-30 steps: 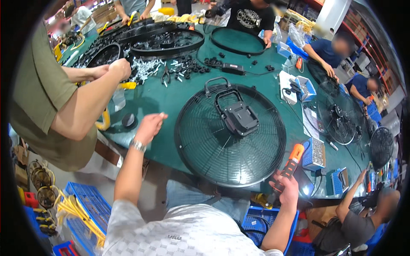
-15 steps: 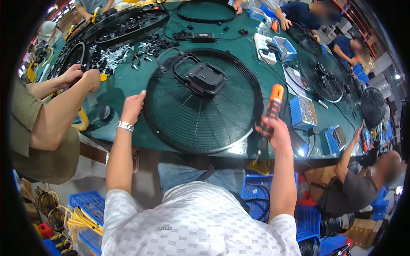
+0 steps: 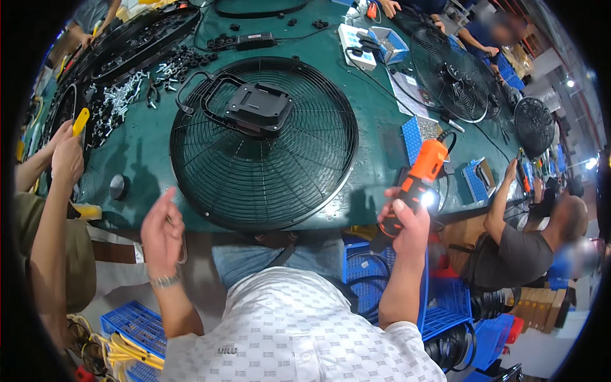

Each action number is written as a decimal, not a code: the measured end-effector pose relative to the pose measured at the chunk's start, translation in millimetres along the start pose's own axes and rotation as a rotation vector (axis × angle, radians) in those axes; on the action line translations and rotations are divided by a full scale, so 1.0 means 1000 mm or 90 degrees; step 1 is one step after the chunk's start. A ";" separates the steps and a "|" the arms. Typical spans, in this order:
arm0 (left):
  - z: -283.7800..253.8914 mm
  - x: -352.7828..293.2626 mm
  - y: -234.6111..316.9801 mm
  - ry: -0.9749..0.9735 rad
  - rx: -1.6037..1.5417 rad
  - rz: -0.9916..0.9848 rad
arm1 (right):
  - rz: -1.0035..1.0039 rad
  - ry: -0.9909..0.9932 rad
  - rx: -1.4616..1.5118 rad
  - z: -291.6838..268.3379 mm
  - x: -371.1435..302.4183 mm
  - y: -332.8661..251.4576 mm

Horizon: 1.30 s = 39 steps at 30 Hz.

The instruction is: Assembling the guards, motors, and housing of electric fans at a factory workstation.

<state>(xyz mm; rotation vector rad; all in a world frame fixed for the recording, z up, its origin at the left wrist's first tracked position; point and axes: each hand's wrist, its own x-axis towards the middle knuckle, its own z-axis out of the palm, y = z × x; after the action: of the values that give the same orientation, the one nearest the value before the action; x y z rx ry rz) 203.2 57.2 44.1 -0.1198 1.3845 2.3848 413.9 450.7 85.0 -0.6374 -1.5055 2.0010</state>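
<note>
At the green bench I had my right hand [image 3: 407, 219] gripped round an orange-and-black cordless driver [image 3: 417, 181], work light on, raised off the table's near-right edge. My left hand [image 3: 162, 229], fingers loosely spread and holding nothing, hovered by the near-left rim of the round black wire fan guard [image 3: 264, 143], which lay flat mid-table. The guard's matte plastic centre plate w/ looped handle [image 3: 258, 105] looked seated, but whether it was screwed down I couldn't tell; loose shiny screws [image 3: 124, 95] sat far left, so fastening prob. remained.
</note>
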 end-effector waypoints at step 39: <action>0.096 -0.058 -0.135 -0.295 0.098 -0.384 | -0.157 -0.045 0.201 0.045 -0.026 -0.039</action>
<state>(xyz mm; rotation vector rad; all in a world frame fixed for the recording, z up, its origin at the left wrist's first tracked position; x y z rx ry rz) 317.3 182.8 -2.1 0.0508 1.1034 1.6696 408.5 410.1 135.5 -0.2422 -1.2027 2.0226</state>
